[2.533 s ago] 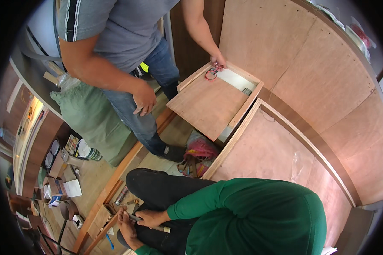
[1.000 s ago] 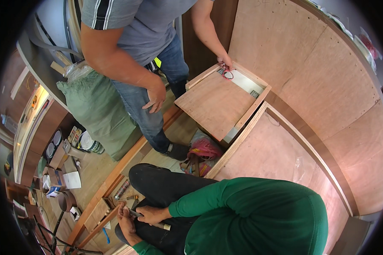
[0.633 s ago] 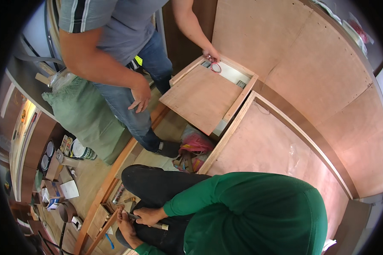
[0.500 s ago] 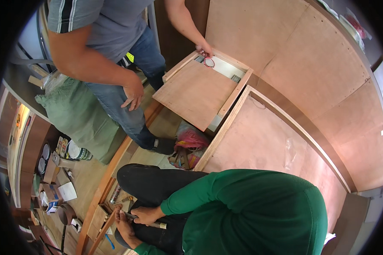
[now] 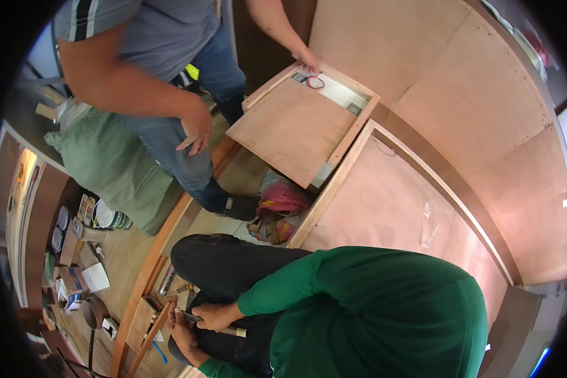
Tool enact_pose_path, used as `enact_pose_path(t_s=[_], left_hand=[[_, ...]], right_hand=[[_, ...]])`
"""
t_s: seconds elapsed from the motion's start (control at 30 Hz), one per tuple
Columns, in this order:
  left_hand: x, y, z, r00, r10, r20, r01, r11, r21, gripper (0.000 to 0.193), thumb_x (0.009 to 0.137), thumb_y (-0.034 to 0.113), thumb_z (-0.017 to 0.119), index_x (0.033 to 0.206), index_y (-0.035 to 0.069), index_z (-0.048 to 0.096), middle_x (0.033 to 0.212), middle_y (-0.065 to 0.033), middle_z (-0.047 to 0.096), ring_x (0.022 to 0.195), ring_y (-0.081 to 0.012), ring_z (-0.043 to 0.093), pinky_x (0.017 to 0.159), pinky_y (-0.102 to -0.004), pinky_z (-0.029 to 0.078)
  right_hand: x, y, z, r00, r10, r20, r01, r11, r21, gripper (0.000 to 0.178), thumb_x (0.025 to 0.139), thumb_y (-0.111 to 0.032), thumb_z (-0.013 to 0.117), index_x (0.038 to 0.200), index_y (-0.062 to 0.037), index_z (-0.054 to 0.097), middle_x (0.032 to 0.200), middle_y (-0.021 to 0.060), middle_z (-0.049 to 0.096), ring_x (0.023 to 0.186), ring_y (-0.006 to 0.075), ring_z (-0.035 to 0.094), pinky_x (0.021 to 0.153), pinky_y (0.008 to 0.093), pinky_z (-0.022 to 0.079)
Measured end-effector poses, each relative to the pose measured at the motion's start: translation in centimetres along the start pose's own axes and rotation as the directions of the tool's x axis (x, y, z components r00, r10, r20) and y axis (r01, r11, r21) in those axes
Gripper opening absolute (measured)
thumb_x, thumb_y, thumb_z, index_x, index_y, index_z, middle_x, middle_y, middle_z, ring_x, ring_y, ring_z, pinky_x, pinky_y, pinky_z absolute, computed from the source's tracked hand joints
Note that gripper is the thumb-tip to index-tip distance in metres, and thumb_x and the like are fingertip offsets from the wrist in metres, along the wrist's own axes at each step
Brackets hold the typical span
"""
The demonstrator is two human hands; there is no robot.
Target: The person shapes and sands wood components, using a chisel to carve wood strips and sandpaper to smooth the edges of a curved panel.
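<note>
My right hand (image 5: pixel 215 317), at the end of a green sleeve, is closed around a slim tool with a pale handle end (image 5: pixel 235 332). The tool's dark shaft runs toward my left hand (image 5: pixel 180 329). My left fingers are closed near that shaft; what they pinch is hidden. Both hands are close together above my dark trouser legs (image 5: pixel 227 261). Beside my left hand stands a narrow wooden strip (image 5: pixel 150 341). At upper left, a person in a grey shirt (image 5: pixel 170 44) holds the rim of a shallow wooden frame with a loose panel (image 5: pixel 296 135); a red wire loop (image 5: pixel 315 83) lies in its opening.
A framed plywood top (image 5: pixel 372 201) fills the right, against a curved plywood wall (image 5: pixel 447 82). A pink bag (image 5: pixel 280 198) lies by the person's foot. A green sack (image 5: pixel 113 170), a paint bucket (image 5: pixel 111 215) and boxes (image 5: pixel 72 280) crowd the left, beyond a wooden beam (image 5: pixel 151 277).
The view has shifted slightly. The other person's near arm has swung a little and is blurred. My hands keep nearly the same hold and place.
</note>
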State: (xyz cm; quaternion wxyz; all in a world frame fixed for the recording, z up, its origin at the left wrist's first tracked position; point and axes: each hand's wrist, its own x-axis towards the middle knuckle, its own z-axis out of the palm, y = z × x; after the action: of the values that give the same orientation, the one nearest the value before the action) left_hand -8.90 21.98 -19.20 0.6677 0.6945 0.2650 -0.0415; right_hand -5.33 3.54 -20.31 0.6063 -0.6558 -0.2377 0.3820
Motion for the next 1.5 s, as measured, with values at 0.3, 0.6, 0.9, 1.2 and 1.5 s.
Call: enact_pose_path(t_s=[0.3,0.6,0.9,1.2,1.5], left_hand=[[0.0,-0.3,0.7,0.998,0.033,-0.06,-0.031,0.999,0.035,0.039,0.107,0.02,0.055,0.14,-0.001,0.058,0.084,0.004,0.051,0.067,-0.0059,0.045,0.058,-0.0239,0.036],[0.0,0.5,1.6,0.998,-0.041,-0.038,0.045,0.995,0.089,0.038,0.106,0.02,0.055,0.138,0.0,0.06,0.1,0.0,0.061,0.087,-0.01,0.056,0.08,-0.0261,0.047],[0.7,-0.8,1.3,0.999,-0.022,-0.042,0.024,0.998,0.065,0.041,0.106,0.02,0.054,0.139,-0.002,0.06,0.12,-0.0055,0.063,0.106,-0.0154,0.057,0.097,-0.0301,0.045],[0.7,1.1,0.4,0.961,0.206,-0.187,-0.193,0.978,0.084,0.048,0.102,0.03,0.062,0.142,0.003,0.06,0.132,-0.0097,0.066,0.107,-0.0189,0.063,0.09,-0.0311,0.052],[-3.9,2.1,-0.8,0.931,0.089,-0.354,-0.29,0.768,-0.571,0.052,0.106,0.036,0.061,0.148,0.008,0.052,0.114,-0.0034,0.057,0.099,-0.0144,0.054,0.09,-0.0333,0.049]], right_hand=[[0.3,-0.9,-0.1,0.992,0.109,0.066,-0.111,0.994,0.021,0.024,0.104,-0.019,0.056,0.106,0.0029,0.046,0.073,0.0144,0.063,0.06,0.0229,0.068,0.055,0.041,0.052],[0.1,-1.0,-1.0,0.978,0.179,0.111,-0.186,0.981,0.062,0.026,0.106,-0.021,0.056,0.106,0.0025,0.045,0.073,0.0139,0.062,0.059,0.0213,0.066,0.054,0.04,0.051],[0.1,-0.2,-0.8,0.984,0.156,0.087,-0.162,0.984,0.072,0.03,0.105,-0.021,0.057,0.116,0.0058,0.047,0.084,0.0191,0.066,0.06,0.0216,0.066,0.056,0.0391,0.052],[2.5,0.0,0.8,0.983,0.166,0.082,-0.185,0.885,0.428,0.014,0.105,-0.019,0.058,0.107,-0.0078,0.051,0.076,0.0038,0.058,0.055,0.015,0.059,0.053,0.0326,0.056],[2.0,-6.0,0.4,0.886,0.196,0.42,-0.42,0.722,0.549,0.052,0.111,-0.028,0.048,0.158,-0.0079,0.037,0.104,0.0119,0.065,0.076,0.0203,0.069,0.061,0.0343,0.06]])
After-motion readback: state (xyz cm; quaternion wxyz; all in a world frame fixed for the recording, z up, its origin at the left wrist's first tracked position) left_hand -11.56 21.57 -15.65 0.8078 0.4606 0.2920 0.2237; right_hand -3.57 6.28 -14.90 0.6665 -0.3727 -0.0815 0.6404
